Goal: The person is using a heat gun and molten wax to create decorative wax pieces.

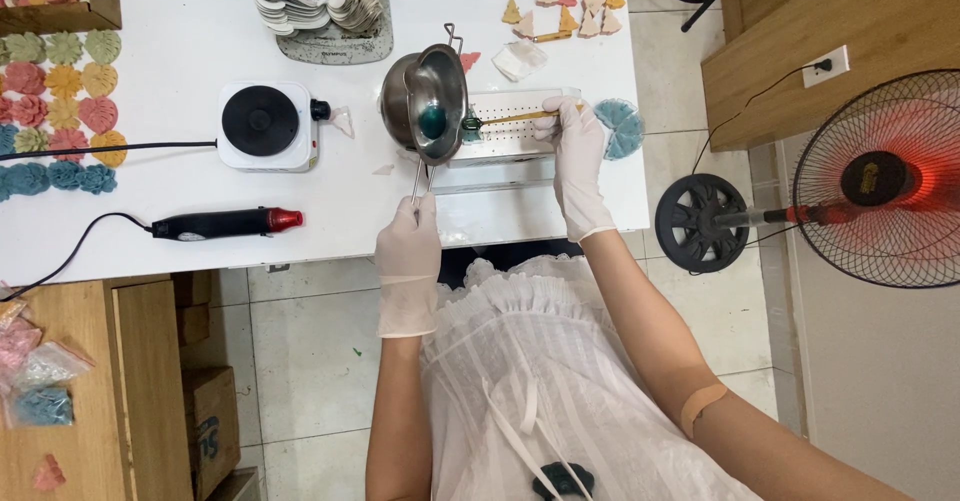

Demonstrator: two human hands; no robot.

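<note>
Now both gloved hands grip: left tilts a shiny steel pot, right a thin wooden stick.

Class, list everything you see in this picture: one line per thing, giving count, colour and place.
Melting pot: one, steel, tilted over the tray, teal liquid inside.
Mould tray: one, white, table centre.
Stick: one, wooden, at the pot's lip.
Hot plate: one, white and black, left of the pot.
Heat gun: one, black and red, table front.
Leaf shapes: many, mixed colours, table left.
Fan: one, black, floor right.
Left hand: gloved, grip on the pot handle.
Right hand: gloved, holding the stick.
</note>
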